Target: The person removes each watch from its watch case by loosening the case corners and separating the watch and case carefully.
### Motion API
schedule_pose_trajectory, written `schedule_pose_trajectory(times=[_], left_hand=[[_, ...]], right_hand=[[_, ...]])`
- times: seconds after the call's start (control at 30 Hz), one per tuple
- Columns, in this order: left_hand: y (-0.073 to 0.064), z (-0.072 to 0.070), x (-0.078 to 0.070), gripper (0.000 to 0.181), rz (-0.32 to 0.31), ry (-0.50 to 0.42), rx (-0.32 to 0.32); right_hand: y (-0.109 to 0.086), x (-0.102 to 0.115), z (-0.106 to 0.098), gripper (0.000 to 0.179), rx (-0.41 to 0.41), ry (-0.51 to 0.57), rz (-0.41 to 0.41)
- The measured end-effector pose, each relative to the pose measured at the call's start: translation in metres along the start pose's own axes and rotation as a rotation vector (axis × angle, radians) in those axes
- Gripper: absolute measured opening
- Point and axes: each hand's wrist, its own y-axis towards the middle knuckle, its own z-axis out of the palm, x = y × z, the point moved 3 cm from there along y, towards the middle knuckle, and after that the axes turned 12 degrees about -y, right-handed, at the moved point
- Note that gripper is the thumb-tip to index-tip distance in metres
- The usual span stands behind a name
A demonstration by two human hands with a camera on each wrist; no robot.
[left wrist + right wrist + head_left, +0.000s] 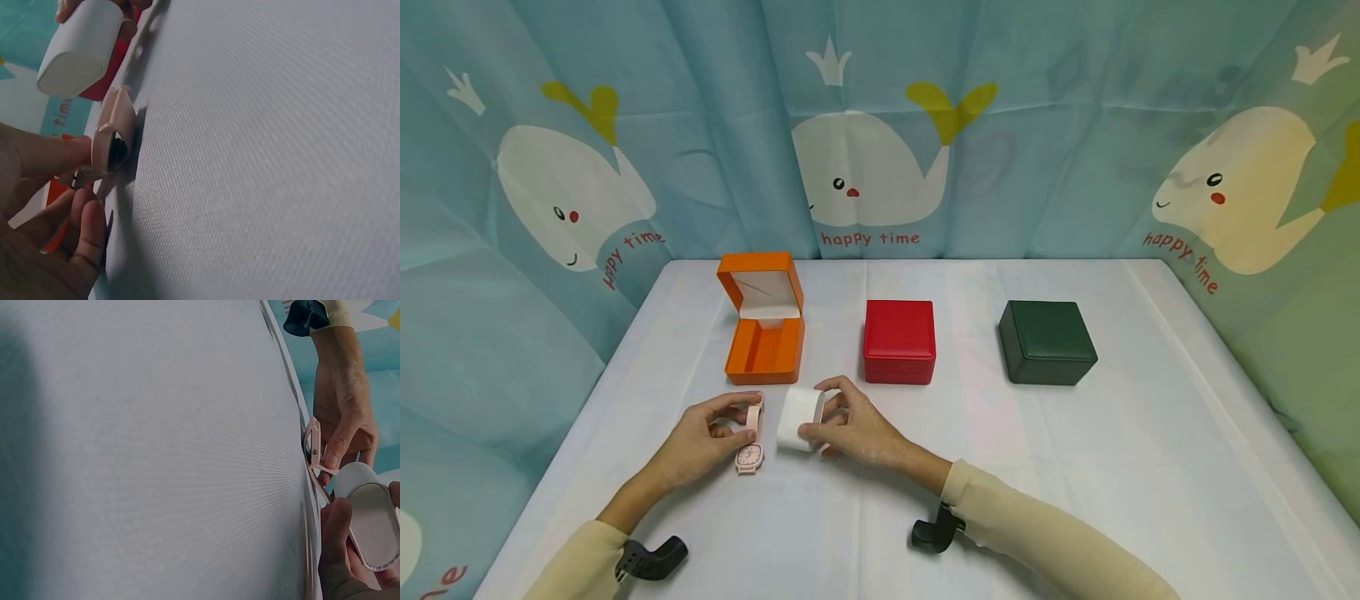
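Observation:
My left hand (pixel 703 437) pinches the strap of a pink wristwatch (pixel 749 457) between thumb and fingers, low over the white table. The watch's square face points up in the head view, and its strap is seen from the side in the left wrist view. Just to the right, my right hand (pixel 861 427) grips a white watch cushion (pixel 797 418), rounded and tube-like, by its right end. In the right wrist view the cushion's flat oval end (pixel 376 526) faces the camera, with fingers around it. A small gap separates watch and cushion in the head view.
Beyond the hands stands an orange box (pixel 765 350) with its lid raised and a slot inside. A closed red box (pixel 899 342) is at the middle, and a closed dark green box (pixel 1048 342) to its right. A curtain (pixel 715 200) with whale prints hangs behind the table.

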Motion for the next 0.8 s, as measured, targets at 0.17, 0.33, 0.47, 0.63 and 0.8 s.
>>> schedule_pose_trajectory(times=[0.17, 0.33, 0.47, 0.63, 0.8], left_hand=[[0.0000, 0.0005, 0.0023, 0.050, -0.014, 0.066, 0.010], [0.0005, 0.0020, 0.0013, 0.049, -0.002, 0.121, 0.026], [0.0019, 0.0043, -0.0024, 0.047, 0.043, 0.143, 0.049], [0.0021, 0.0068, -0.0036, 0.049, 0.041, 0.152, 0.054], [0.0016, 0.0088, -0.0027, 0.054, 0.056, 0.206, 0.039]], right_hand=[[-0.0001, 0.0008, 0.0008, 0.055, 0.014, 0.003, 0.002], [0.0006, 0.0007, 0.0009, 0.055, 0.023, -0.006, 0.001], [0.0011, 0.0008, 0.0008, 0.056, 0.016, -0.006, -0.009], [0.0008, 0.0006, 0.0014, 0.056, 0.011, -0.001, -0.018], [0.0000, 0.0008, 0.0028, 0.055, 0.017, 0.000, -0.017]])
